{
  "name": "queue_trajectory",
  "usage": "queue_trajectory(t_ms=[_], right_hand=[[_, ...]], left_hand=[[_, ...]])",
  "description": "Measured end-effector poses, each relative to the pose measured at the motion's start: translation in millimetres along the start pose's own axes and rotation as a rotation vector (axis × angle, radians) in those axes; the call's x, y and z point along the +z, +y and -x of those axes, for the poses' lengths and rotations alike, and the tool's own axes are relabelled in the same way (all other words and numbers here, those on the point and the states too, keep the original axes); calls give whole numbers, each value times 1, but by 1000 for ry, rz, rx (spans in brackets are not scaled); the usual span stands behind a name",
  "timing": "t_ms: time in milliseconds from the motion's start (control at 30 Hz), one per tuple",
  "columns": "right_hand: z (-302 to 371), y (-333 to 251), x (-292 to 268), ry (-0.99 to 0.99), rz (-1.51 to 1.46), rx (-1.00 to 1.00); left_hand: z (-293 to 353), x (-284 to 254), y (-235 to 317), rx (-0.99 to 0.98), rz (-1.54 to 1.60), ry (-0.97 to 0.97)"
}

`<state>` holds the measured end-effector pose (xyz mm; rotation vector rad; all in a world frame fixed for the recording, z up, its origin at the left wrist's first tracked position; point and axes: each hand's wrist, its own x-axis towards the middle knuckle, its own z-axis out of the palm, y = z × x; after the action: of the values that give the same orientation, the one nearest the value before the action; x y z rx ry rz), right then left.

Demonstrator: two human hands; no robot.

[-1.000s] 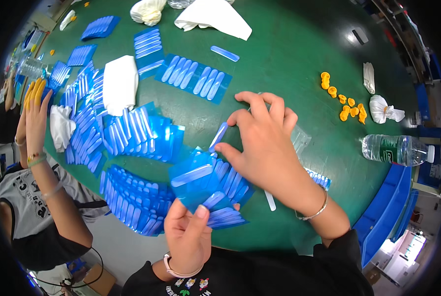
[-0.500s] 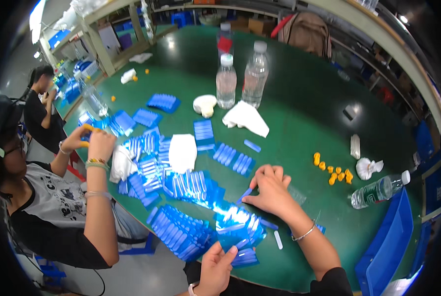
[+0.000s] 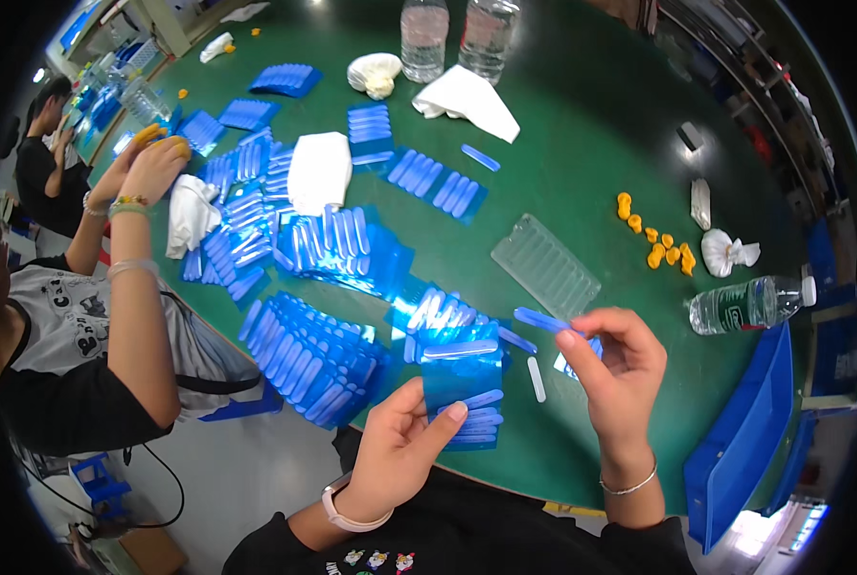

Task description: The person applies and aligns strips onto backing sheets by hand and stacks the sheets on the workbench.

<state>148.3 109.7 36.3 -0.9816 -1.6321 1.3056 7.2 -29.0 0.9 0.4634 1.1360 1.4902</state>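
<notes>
My left hand (image 3: 404, 443) grips a blue film sheet (image 3: 461, 383) by its lower part, thumb on top. Several pale blue oblong strips cross the sheet's lower end, and another lies across its top. To the right, my right hand (image 3: 622, 372) pinches one loose blue strip (image 3: 539, 319) between thumb and fingers, above the green table. Beyond that strip lies a clear ribbed plastic tray (image 3: 546, 265). A white strip (image 3: 537, 379) rests between my hands. At left, many strip-covered blue sheets lie in an overlapping pile (image 3: 313, 359).
Water bottles (image 3: 424, 40) stand at the back; another bottle (image 3: 746, 305) lies at right near yellow putty-like lumps (image 3: 656, 240). A blue bin (image 3: 741, 441) borders the right edge. White cloths (image 3: 468, 103) lie among the sheets. A co-worker's hands (image 3: 150, 165) hold something yellow at left.
My right hand has lifted off the table and come nearer, carrying a blue strip. My left hand has raised its sheet into fuller view. The whole view has shifted downward.
</notes>
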Motion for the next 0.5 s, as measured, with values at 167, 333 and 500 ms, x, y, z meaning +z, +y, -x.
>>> queue_trajectory(t_ms=[167, 333, 500], right_hand=[[33, 5, -11, -11, -26, -71], [50, 13, -16, 13, -54, -29], [61, 26, -26, 174, -285, -72]], left_hand=[[5, 11, 0, 77, 25, -84], [6, 14, -4, 3, 69, -85], [7, 18, -4, -4, 41, -64]])
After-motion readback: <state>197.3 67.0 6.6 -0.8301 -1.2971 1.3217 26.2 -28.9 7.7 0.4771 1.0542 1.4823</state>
